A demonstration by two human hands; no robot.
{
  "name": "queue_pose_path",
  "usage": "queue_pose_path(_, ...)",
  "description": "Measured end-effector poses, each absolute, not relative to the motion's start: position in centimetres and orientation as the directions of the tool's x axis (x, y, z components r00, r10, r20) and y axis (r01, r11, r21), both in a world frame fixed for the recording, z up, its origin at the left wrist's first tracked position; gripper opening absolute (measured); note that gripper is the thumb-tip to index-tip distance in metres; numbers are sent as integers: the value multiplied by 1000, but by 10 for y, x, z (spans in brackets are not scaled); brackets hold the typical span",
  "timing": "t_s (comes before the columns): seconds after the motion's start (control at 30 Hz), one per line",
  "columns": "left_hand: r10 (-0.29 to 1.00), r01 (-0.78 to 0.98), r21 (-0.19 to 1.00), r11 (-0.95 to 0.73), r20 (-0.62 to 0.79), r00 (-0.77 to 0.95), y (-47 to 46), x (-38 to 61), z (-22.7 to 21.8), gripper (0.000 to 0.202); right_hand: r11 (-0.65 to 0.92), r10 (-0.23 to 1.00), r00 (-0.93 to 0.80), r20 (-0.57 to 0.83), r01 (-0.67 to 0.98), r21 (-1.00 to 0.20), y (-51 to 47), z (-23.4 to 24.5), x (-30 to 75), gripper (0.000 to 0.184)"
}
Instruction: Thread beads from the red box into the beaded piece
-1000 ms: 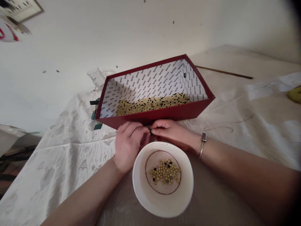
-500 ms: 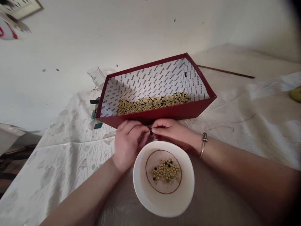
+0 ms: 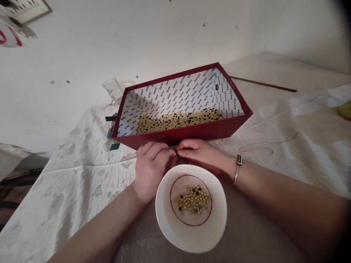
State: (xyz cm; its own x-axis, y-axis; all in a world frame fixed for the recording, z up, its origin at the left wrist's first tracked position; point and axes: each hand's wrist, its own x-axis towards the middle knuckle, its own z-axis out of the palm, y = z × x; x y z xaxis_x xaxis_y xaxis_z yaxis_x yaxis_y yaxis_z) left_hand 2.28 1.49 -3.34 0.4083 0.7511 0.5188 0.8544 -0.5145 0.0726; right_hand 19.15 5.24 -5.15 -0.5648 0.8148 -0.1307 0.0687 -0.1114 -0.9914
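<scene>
My left hand (image 3: 152, 168) and my right hand (image 3: 196, 152) meet fingertip to fingertip between a dark red box (image 3: 219, 128) and a white bowl (image 3: 189, 239). Both are closed in a pinch around something small and dark, too hidden to name. The box has a white printed lining and holds a heap of small cream and black beads (image 3: 175, 121) along its near side. More cream beads (image 3: 193, 200), with a few dark ones, lie on the bowl's bottom. The bowl stands just below my fingers, close to my left hand.
A clear glass (image 3: 112, 89) stands behind the box's left end, with a dark green object (image 3: 111, 132) beside that end. A thin brown stick (image 3: 263, 84) and a loose thread (image 3: 257, 148) lie to the right on the patterned tablecloth (image 3: 71, 182).
My left fingers have curled further over the pinched spot and shifted slightly right, covering more of the small dark thing. My right hand, the box and the bowl look nearly the same.
</scene>
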Motion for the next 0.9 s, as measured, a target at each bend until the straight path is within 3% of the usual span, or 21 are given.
queue_pose_path(0.43, 705, 848, 39, -529, 576, 414, 16, 24, -37, 6, -161, 819, -552, -156, 41, -986, 52, -51, 191, 13)
queue_pose_path(0.7, 677, 819, 5, -573, 566, 470, 15, 21, -39, 15, -181, 814, -558, -162, 22, -983, 51, -51, 191, 10)
queue_pose_path(0.9, 685, 873, -45, -487, 601, 413, 21, 19, -38, 7, -165, 814, -561, -150, 24, -986, 51, -50, 191, 13)
